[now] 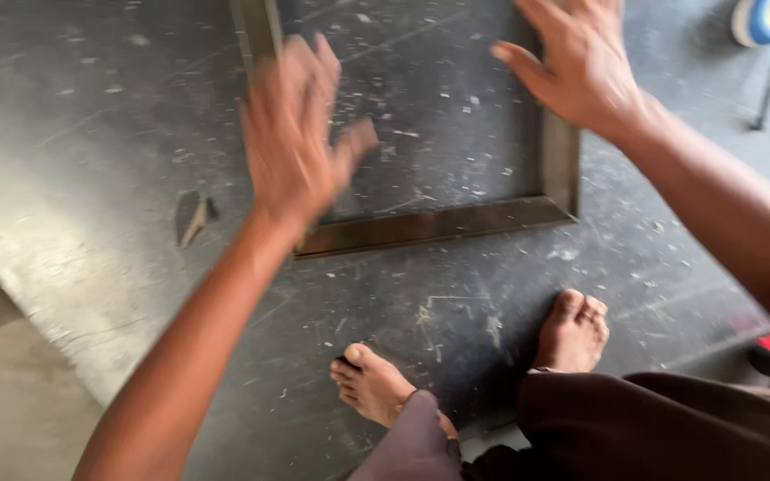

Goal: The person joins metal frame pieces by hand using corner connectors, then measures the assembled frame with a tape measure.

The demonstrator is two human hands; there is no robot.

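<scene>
**Both hands spread open over a metal frame**

Left hand (pixel 291 134) hovers blurred above the frame's (pixel 430 225) left rail, fingers splayed, gripping nothing. Right hand (pixel 581 58) lies open on the frame's right rail, palm down. That rectangular metal frame lies flat on the dark, scratched floor (pixel 91 134). Two bare feet (pixel 572 334) stand just below its near rail; a metal scrap (pixel 193 216) lies to its left.

Frame (pixel 430 224): dull, scuffed metal under my hands.
Floor plate (pixel 118 178): dark metal, scratched, faintly shiny, flecked with chips.
</scene>
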